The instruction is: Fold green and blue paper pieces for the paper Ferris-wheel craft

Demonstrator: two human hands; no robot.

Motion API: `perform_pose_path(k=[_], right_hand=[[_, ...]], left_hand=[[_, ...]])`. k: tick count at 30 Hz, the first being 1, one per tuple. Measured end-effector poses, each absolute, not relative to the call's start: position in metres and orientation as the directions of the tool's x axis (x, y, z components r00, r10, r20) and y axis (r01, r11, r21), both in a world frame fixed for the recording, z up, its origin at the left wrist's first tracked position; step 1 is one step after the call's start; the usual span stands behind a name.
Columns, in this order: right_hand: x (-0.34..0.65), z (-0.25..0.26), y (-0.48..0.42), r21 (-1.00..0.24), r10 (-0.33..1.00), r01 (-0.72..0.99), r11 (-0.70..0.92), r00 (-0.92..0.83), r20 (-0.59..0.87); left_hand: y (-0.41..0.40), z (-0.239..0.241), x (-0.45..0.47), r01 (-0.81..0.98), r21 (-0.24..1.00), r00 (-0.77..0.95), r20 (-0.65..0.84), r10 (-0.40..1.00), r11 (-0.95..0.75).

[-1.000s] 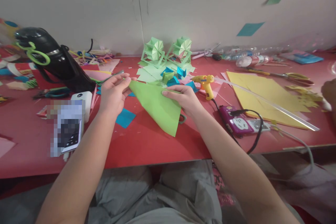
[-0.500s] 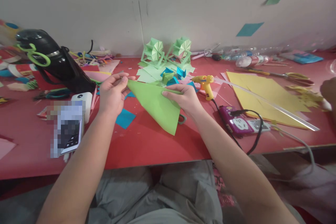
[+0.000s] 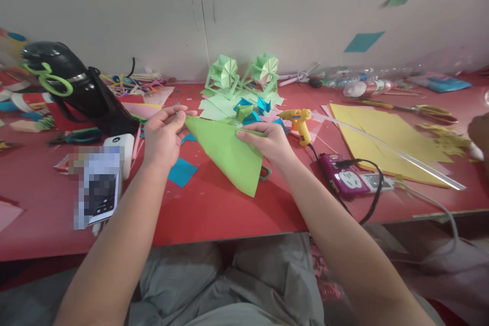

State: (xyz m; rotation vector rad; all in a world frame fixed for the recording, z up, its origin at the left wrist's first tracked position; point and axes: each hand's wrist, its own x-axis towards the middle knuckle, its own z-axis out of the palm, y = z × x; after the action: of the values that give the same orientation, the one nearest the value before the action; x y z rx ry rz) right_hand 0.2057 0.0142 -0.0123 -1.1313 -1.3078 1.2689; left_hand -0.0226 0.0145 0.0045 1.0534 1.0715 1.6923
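I hold a green paper (image 3: 229, 155), folded to a triangle, just above the red table (image 3: 214, 209). My left hand (image 3: 163, 135) pinches its left corner between thumb and fingers. My right hand (image 3: 267, 142) grips the top edge near the right corner, fingers curled over the fold. The paper's lowest point hangs toward me. A blue paper square (image 3: 182, 171) lies on the table below my left hand.
A phone (image 3: 100, 188) lies at left by a black bag (image 3: 82, 89). Green paper models (image 3: 240, 77) stand at the back. A yellow glue gun (image 3: 299, 123), a purple power strip (image 3: 346, 179) with cable, yellow sheets (image 3: 376, 135) and scissors (image 3: 424, 110) lie at right. Another person's hand (image 3: 479, 135) shows at the far right.
My left hand has shifted slightly up and left with the paper's corner. The right hand has barely moved.
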Motion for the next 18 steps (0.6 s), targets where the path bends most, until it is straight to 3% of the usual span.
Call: perform_pose_path(k=[18], right_hand=[[0.2054,-0.0121,0.0133,-0.999,0.992,-0.045,0.026,-0.123,0.032]], left_hand=[[0.0164,0.0043,-0.0267,-0.269,0.924,-0.270,0.200,0.942,-0.273]])
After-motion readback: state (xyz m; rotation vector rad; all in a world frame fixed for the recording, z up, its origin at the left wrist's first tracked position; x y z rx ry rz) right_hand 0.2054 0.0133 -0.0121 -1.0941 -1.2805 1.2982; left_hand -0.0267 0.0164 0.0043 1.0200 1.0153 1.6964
